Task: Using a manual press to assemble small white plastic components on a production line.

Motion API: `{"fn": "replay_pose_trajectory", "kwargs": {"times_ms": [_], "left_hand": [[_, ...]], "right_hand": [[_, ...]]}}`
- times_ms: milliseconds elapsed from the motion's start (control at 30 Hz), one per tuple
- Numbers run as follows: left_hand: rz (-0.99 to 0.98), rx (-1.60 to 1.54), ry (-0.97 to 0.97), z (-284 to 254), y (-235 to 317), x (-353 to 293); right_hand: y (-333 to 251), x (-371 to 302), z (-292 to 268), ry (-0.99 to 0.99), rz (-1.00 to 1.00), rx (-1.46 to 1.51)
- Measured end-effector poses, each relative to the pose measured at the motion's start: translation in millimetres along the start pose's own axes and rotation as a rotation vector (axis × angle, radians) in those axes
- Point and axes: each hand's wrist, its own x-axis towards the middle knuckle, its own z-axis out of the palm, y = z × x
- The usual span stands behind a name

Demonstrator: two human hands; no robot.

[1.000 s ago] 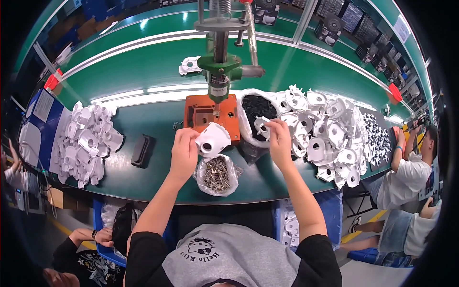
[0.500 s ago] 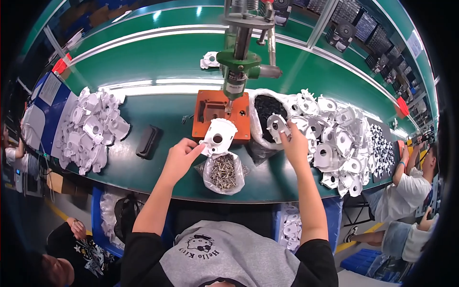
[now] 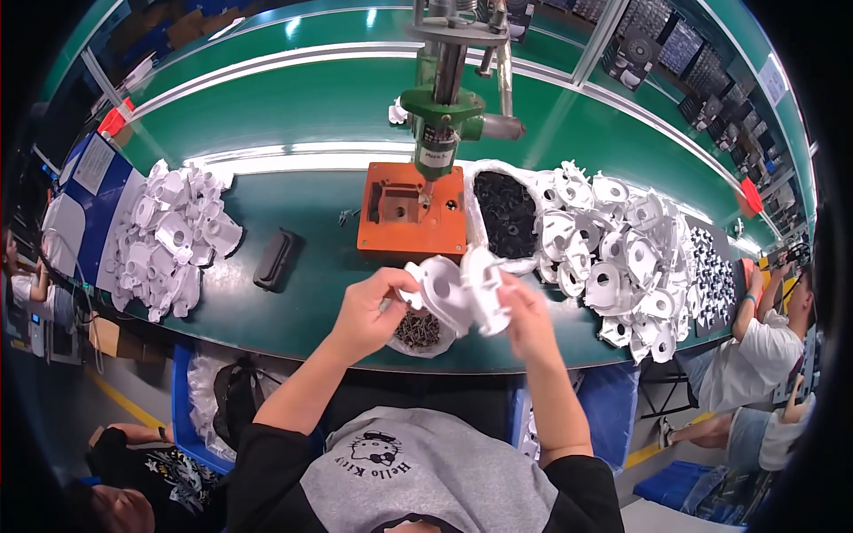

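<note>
Gripping a white plastic housing [image 3: 451,302] in the left hand [image 3: 371,311] and a second housing [image 3: 486,293] in the right hand [image 3: 528,318], over bagged screws [image 3: 418,332]; best to pinch rims lightly, aligning edges without forcing.

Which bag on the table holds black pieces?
The bag right of the orange block: it shows black pieces. The other bag, partly hidden by the held white parts, shows small metal pieces instead.

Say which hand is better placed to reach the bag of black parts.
Probably right: the right hand is nearer the bag. The left hand is farther off; each holds a white part.
</note>
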Motion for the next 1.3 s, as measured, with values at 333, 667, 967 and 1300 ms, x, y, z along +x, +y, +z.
{"fn": "replay_pose_trajectory", "kwargs": {"times_ms": [333,667,967,1300], "left_hand": [[0.087,0.164,0.054,17,20,4],[0.271,0.317,-0.058,15,21,2],[-0.356,-0.657,-0.039,37,5,-29],[0.239,0.667,-0.046,-27,28,55]], "right_hand": [[19,-23,32,0.005,0.015,0.048],[22,-29,20,-0.023,0.183,-0.033],[12,-22,40,0.037,-0.028,-0.104],[-11,21,-5,0.131,-0.339,-0.778]]}}
